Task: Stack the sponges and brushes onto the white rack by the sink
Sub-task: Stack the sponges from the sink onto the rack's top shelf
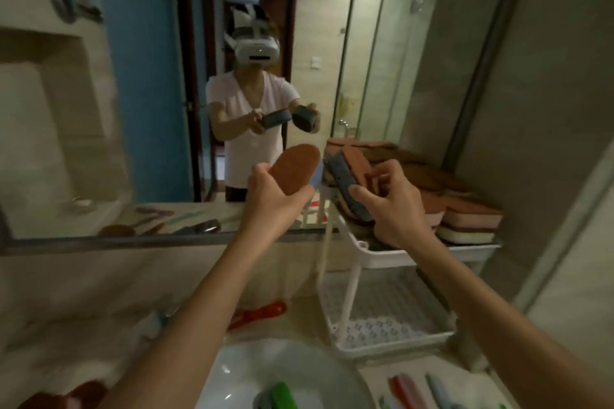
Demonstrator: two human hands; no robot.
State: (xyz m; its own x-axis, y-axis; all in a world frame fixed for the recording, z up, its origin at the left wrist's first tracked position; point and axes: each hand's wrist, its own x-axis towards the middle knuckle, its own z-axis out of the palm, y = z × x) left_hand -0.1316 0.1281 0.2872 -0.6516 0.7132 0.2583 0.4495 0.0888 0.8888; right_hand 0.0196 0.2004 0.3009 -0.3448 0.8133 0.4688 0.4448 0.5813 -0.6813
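Observation:
My left hand [269,196] holds an oval sponge [294,168] with an orange-brown face and blue underside, raised in front of the mirror. My right hand [395,206] grips a second sponge [347,186], grey-blue and orange, tilted over the left end of the white rack's top shelf [385,256]. That shelf carries a pile of orange, pink and cream sponges [465,209]. The rack's lower perforated shelf [388,319] looks bare. A red brush [262,310] lies on the counter left of the rack.
A white sink basin [282,375] sits below my arms with a green item [282,397] in it. Coloured brush handles [422,390] lie on the counter at lower right. The mirror [199,76] is straight ahead; a wall and glass panel close the right side.

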